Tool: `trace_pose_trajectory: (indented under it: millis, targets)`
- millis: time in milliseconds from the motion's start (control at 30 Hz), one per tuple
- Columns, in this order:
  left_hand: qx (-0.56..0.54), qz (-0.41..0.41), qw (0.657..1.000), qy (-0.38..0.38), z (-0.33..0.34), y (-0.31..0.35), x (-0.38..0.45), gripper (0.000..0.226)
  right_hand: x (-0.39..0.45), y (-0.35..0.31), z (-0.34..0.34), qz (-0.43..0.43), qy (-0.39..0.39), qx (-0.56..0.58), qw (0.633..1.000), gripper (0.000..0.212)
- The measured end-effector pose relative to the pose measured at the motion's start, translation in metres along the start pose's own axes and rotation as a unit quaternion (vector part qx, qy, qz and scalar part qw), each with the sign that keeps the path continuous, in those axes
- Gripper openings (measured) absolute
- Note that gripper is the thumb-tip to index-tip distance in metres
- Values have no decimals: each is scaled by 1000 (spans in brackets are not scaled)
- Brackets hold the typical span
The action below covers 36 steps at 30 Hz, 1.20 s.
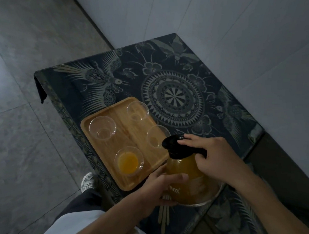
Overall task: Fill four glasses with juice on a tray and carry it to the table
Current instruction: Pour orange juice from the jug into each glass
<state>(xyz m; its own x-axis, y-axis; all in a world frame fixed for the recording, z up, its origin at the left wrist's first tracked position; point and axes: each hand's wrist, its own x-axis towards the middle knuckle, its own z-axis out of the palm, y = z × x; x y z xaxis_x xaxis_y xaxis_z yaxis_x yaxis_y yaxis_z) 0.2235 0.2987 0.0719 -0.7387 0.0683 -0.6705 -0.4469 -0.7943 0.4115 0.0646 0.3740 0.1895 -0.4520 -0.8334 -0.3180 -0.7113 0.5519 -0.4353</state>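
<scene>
A wooden tray (125, 135) lies on the dark patterned tablecloth with four clear glasses on it. The near-left glass (129, 161) holds orange juice. The far-left glass (102, 127), the far-right glass (138, 110) and the near-right glass (157, 136) look empty. A glass juice jug (187, 176) with a black lid and handle stands just right of the tray's near corner. My right hand (209, 157) grips the jug's handle, with fingers on the lid. My left hand (158, 187) cups the jug's lower left side.
The tablecloth (174, 95) covers a small table set against a white tiled wall (216, 21) at the back and right. Grey floor tiles (21, 108) lie to the left. My shoe (88, 181) shows below the table's near-left edge.
</scene>
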Motion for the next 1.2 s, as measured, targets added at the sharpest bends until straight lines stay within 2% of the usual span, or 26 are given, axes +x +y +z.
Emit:
trace_pose_trajectory:
  millis: [167,333,500,667,900,1100,1200]
  targets:
    - [-20,-8,1000,-3,0,2,10,100,14,0,-4,22,-25,-12,999,67]
    - [-48,-25,998,-20,-4,9,15,83,27,-5,-7,44,-51,-45,997,66]
    - [-49,-53,997,-40,-12,12,16,94,36,-13,-8,61,-75,-68,993,66]
    - [-56,-58,995,-63,-20,11,15,93,43,-21,-6,78,-92,-69,990,67]
    - [-83,-77,990,-81,-20,14,16,104,59,-28,-10,114,-130,-87,981,69]
    - [-80,-83,989,-96,-24,22,16,98,67,-35,-15,137,-141,-91,976,69]
    - [-76,-87,988,-101,-26,26,17,103,70,-36,-15,141,-143,-89,975,70]
